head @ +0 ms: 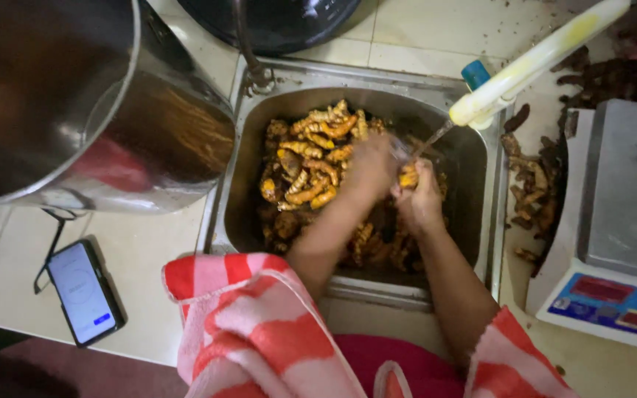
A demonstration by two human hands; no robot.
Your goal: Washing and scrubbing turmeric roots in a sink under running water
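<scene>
Both my hands are down in a steel sink (436, 92) full of orange-yellow turmeric roots (311, 158). My right hand (420, 197) grips one orange root (408, 177) under a thin stream of water from a yellowish-white tap (532, 63). My left hand (371, 168) is blurred, close against the right hand and the same root; whether it grips it is unclear. A red and white striped towel (259, 332) hangs over my front.
A large steel pot (75, 110) stands left of the sink. A phone (82, 291) with a lit screen lies on the tiled counter at lower left. Dark unwashed roots (536, 188) lie right of the sink, beside a weighing scale (621, 221). A dark pan (274, 22) sits behind.
</scene>
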